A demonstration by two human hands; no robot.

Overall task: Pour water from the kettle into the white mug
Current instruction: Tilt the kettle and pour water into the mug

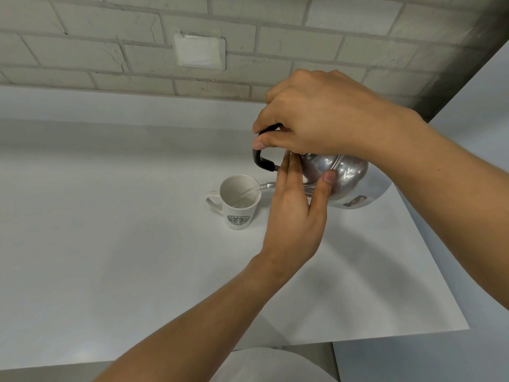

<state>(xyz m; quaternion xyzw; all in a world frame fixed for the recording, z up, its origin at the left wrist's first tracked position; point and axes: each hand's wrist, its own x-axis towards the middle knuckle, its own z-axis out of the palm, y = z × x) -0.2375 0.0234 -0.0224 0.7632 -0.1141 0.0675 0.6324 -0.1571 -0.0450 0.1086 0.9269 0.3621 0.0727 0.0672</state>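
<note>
Left hand (292, 213), fingers flat against tilted kettle (344, 172); right hand (316, 117) clamped on handle; water entering white mug (239, 202) on desk (110, 244).

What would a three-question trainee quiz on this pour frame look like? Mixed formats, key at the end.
1. True or false: water is running from the kettle spout into the white mug.
2. Which hand grips the black handle? A) right hand B) left hand C) both
3. Fill in: the left hand rests against the kettle's ____ body.

Key
1. True: a thin stream arcs from the spout over the mug's rim, and water shows at the bottom.
2. A: the right hand is closed over the handle from above.
3. Metal: fingers and thumb lie against the shiny side and steady it.
</note>
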